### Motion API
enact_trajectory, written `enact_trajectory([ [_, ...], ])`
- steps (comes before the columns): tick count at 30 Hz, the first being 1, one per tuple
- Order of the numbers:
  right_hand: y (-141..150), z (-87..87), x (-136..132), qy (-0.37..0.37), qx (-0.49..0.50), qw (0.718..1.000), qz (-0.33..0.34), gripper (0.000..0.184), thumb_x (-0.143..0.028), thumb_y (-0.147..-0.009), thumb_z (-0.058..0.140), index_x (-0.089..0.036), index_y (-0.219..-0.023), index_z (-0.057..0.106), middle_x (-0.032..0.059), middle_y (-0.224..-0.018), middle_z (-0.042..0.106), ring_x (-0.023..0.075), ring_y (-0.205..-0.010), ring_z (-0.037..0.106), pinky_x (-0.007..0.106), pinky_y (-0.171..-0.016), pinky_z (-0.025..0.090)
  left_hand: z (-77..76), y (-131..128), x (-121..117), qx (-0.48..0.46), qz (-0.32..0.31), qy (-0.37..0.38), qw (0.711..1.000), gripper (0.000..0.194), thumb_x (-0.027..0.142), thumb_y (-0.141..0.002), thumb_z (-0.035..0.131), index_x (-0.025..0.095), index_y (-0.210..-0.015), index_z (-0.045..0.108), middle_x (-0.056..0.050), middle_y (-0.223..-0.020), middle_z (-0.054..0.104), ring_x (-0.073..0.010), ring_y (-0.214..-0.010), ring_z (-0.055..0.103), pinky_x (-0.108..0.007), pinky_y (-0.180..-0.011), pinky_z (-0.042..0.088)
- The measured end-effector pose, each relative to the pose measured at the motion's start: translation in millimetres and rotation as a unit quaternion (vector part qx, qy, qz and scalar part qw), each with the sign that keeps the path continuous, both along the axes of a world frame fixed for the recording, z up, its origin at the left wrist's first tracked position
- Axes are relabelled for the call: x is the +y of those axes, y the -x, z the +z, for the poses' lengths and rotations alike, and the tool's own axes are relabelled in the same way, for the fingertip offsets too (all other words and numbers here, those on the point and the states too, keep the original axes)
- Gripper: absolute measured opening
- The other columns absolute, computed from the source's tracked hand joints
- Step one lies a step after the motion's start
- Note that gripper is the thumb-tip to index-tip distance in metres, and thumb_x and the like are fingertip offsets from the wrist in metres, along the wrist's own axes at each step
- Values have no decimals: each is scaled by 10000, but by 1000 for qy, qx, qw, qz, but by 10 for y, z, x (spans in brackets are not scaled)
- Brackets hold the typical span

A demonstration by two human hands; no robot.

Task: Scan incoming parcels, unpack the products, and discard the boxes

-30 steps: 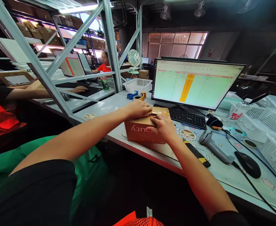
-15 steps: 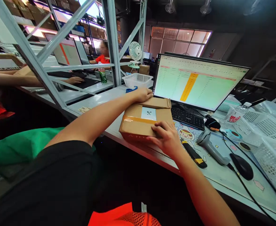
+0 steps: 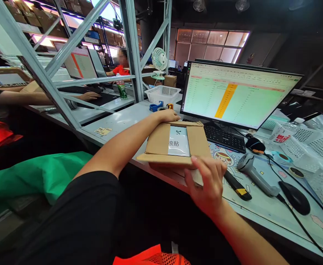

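Looking through the head camera, I see a cardboard box point(image 3: 175, 145) at the desk's near edge, just in front of the monitor point(image 3: 238, 95). My left hand point(image 3: 167, 116) presses flat on the box's far edge, seemingly steadying it. My right hand point(image 3: 207, 184) grips the near flap, fingers curled over it.

The box point(image 3: 175, 145) sat on the tabletop point(image 3: 117, 123); monitor point(image 3: 240, 95) at its one o'clock, scanner point(image 3: 254, 173) at three, basket point(image 3: 162, 94) at twelve.
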State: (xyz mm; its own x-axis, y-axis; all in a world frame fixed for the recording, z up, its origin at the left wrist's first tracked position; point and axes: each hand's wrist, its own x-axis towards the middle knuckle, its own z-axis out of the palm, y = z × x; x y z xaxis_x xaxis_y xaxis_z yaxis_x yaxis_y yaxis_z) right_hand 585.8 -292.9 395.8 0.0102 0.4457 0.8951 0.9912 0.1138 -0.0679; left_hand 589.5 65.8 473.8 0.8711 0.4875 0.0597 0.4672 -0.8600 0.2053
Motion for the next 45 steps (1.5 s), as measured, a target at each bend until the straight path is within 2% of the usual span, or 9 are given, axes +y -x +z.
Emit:
enact_trajectory([
  [4,145,-298,-277,70,15,997,24,737,-137,-986,645,-362,-1657,439,89,-1201,747,319,-1159,707,552,-1032,546,-34,-49,42,10,7,9,1000,526,588,-973,520,236,-1214,828,-91,-1298,790,-278,-1188,707,-313,-1037,519],
  [9,-42,-458,-232,150,-75,985,49,536,-118,-1006,594,-175,-1537,557,170,-1475,675,340,-1397,621,586,-1165,513,-103,-98,89,-3,28,1,1000,476,532,-952,583,203,-1184,835,-105,-1249,799,-289,-1157,711,-306,-1009,522],
  [14,-339,118,-99,262,-34,956,126,336,-193,-1047,578,-221,-1361,694,111,-1242,790,266,-1103,752,437,-937,630,9,52,39,-169,22,-79,982,388,335,-996,527,151,-1228,778,-154,-1241,777,-293,-1174,681,-381,-1035,495],
  [19,-822,906,323,339,114,917,177,240,-289,-1070,558,-237,-1137,782,40,-1064,824,187,-946,772,293,-842,607,128,578,-369,-254,-205,-19,945,333,407,-1022,549,193,-869,754,-63,-871,756,-194,-841,663,-335,-832,486],
  [25,-1146,932,1125,474,99,851,204,406,-107,-900,507,-221,-1162,796,30,-1119,828,191,-1061,762,329,-982,590,-15,969,-774,-166,-302,17,939,438,406,-1075,455,204,-767,692,-69,-843,720,-212,-870,631,-364,-867,468],
  [30,-1198,940,1075,390,-34,906,161,434,-79,-924,469,-228,-1158,803,74,-1154,788,232,-1085,715,400,-1017,578,-22,1185,-574,-173,-242,-55,953,437,387,-1088,395,196,-848,706,-69,-861,723,-236,-918,652,-412,-960,471],
  [36,-1721,1030,604,303,-102,947,32,521,-55,-934,453,-291,-1258,786,84,-1305,712,275,-1172,683,467,-1020,611,-86,1288,-493,-106,-251,-100,957,498,84,-947,433,294,-1256,763,-33,-1512,681,-259,-1413,568,-456,-1153,396],
  [41,-2008,754,391,280,-148,948,-35,630,10,-832,528,-282,-1352,732,48,-1628,567,335,-1388,594,581,-1143,567,-23,1171,-584,-63,-240,-150,957,453,48,-902,507,303,-1171,769,0,-1414,749,-242,-1447,559,-437,-1160,383],
  [45,-2083,499,403,225,-127,966,-22,525,-19,-843,590,-240,-1288,761,71,-1494,691,325,-1364,632,559,-1144,568,115,1446,-432,-132,-177,-185,958,383,135,-985,479,268,-1244,728,-63,-1428,731,-261,-1438,585,-461,-1180,399],
])
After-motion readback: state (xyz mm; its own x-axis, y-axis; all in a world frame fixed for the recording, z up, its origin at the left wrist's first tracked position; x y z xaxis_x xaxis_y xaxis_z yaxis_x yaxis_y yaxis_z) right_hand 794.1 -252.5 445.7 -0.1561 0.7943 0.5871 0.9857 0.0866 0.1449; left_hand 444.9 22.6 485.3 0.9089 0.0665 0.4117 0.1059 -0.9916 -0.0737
